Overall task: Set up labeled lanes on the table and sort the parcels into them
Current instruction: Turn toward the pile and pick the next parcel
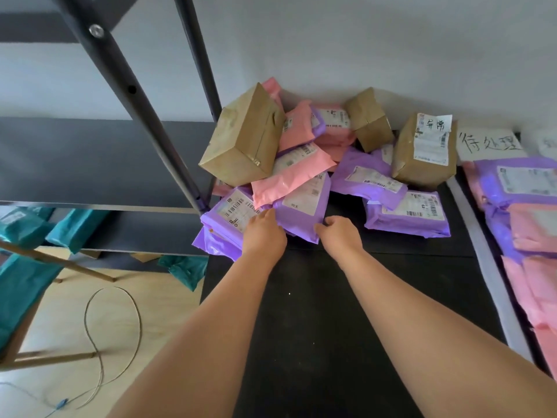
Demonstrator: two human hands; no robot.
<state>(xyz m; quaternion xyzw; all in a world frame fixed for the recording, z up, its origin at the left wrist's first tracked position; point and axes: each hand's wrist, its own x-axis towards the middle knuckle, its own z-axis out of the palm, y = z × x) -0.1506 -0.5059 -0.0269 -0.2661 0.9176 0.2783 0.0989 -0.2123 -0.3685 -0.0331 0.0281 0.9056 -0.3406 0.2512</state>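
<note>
Now two hands on one purple parcel, three brown boxes behind.

Your black table carries a heap of parcels at the far left, a handwritten label, and sorted mailers right.

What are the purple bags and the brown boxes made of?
The purple bag under both hands looks like thin, slightly shiny plastic film: it wrinkles and puffs softly. The big brown box looks like matte cardboard or kraft paper wrap, with stiff flat faces, sharp corners and glossy tape.
</note>
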